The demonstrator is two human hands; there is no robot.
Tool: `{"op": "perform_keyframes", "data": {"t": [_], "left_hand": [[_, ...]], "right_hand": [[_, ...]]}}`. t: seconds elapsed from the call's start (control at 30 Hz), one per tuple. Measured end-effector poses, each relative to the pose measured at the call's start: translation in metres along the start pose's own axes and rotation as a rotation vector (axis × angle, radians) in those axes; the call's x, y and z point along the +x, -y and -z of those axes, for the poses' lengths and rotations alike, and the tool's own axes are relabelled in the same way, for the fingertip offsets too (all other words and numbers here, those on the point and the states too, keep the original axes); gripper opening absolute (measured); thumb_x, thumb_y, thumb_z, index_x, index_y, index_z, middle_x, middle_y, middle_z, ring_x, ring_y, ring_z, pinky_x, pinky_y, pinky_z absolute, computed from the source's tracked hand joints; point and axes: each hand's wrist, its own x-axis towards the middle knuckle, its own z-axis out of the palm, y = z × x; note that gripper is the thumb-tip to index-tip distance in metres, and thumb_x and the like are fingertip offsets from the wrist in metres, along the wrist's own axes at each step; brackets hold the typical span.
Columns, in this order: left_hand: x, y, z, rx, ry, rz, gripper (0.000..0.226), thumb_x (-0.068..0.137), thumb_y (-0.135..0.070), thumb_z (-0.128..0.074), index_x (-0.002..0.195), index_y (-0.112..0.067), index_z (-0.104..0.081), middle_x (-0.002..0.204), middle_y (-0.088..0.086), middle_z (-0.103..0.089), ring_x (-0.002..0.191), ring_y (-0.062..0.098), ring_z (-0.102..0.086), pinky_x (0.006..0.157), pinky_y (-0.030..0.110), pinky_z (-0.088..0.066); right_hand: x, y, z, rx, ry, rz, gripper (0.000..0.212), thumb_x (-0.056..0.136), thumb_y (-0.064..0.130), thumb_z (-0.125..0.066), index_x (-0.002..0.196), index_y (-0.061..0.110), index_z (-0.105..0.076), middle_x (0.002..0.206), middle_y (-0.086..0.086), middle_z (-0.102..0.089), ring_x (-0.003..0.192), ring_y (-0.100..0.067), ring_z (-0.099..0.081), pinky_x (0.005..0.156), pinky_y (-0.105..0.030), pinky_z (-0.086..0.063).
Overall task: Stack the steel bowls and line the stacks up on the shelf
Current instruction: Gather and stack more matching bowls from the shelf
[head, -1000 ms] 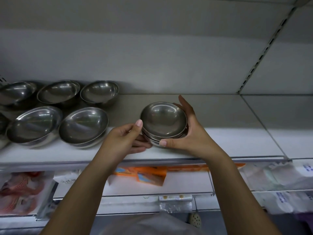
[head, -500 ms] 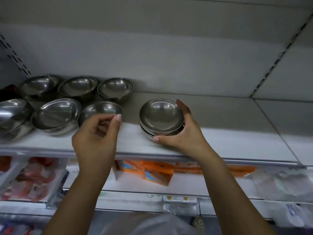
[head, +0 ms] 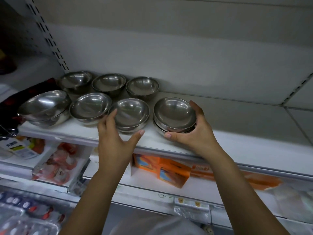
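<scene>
Several steel bowls stand on the white shelf (head: 237, 146). My right hand (head: 193, 134) grips a short stack of bowls (head: 174, 113) from its right side, thumb at the front, fingers behind. To its left, nearly touching, stands another front-row stack (head: 130, 112). My left hand (head: 116, 139) is spread around the front of that stack, fingers touching its left side and thumb just below its front edge. Further left are two more front bowls (head: 90, 106) (head: 45, 106). A back row holds three bowls (head: 74, 80) (head: 109, 83) (head: 142, 86).
The shelf runs on bare to the right of the held stack. A slotted upright (head: 50, 39) bounds the left end. Below, a lower shelf carries orange boxes (head: 172, 170) and plastic-wrapped packs (head: 57, 163). The back wall is close behind the bowls.
My left hand has moved from mid-air onto the front of the stack left of the held one. The held stack now sits closer to that stack. The view has swung left.
</scene>
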Motion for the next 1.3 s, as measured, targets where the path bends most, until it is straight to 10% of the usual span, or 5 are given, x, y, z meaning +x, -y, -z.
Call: {"op": "perform_keyframes", "data": {"t": [0.3, 0.67, 0.83, 1.0, 1.3], "left_hand": [[0.008, 0.014, -0.005, -0.011, -0.072, 0.04, 0.086, 0.073, -0.054, -0.084, 0.141, -0.012, -0.053, 0.148, 0.006, -0.05, 0.134, 0.025, -0.052, 0.109, 0.047, -0.047], [-0.004, -0.027, 0.012, -0.415, -0.246, 0.041, 0.077, 0.067, -0.05, -0.085, 0.134, -0.021, -0.059, 0.14, -0.003, -0.056, 0.125, 0.006, -0.059, 0.105, 0.027, -0.051], [0.003, -0.052, -0.001, -0.545, -0.092, 0.085, 0.083, 0.06, -0.058, -0.086, 0.134, -0.03, -0.06, 0.134, -0.007, -0.065, 0.12, 0.005, -0.064, 0.101, 0.028, -0.054], [-0.001, -0.062, -0.013, -0.469, 0.041, 0.075, 0.084, 0.06, -0.052, -0.087, 0.136, -0.034, -0.057, 0.136, -0.014, -0.061, 0.122, 0.001, -0.059, 0.101, 0.021, -0.05], [-0.007, -0.065, -0.032, -0.475, 0.113, 0.098, 0.084, 0.058, -0.043, -0.09, 0.135, -0.031, -0.061, 0.134, -0.008, -0.065, 0.127, 0.005, -0.059, 0.11, 0.035, -0.049]], "right_hand": [[0.001, -0.006, -0.002, -0.005, 0.012, -0.004, 0.131, 0.048, 0.057, -0.097, 0.155, 0.038, -0.024, 0.151, 0.01, -0.042, 0.135, -0.009, -0.046, 0.114, -0.026, -0.04], [-0.001, -0.004, -0.002, 0.035, 0.021, -0.004, 0.133, 0.051, 0.052, -0.098, 0.157, 0.036, -0.02, 0.151, 0.012, -0.04, 0.136, -0.006, -0.043, 0.107, -0.018, -0.036], [-0.001, -0.001, 0.004, 0.066, 0.072, 0.037, 0.138, 0.056, 0.052, -0.096, 0.162, 0.032, -0.01, 0.146, 0.026, -0.033, 0.133, 0.003, -0.035, 0.099, -0.006, -0.03], [0.003, -0.002, 0.011, 0.123, 0.118, 0.07, 0.14, 0.052, 0.051, -0.098, 0.16, 0.033, -0.012, 0.157, 0.016, -0.038, 0.14, -0.003, -0.042, 0.118, -0.034, -0.04], [0.006, -0.007, 0.039, 0.167, 0.182, 0.133, 0.147, 0.048, 0.058, -0.093, 0.158, 0.048, 0.003, 0.166, 0.024, -0.015, 0.149, -0.003, -0.026, 0.119, -0.03, -0.031]]}}
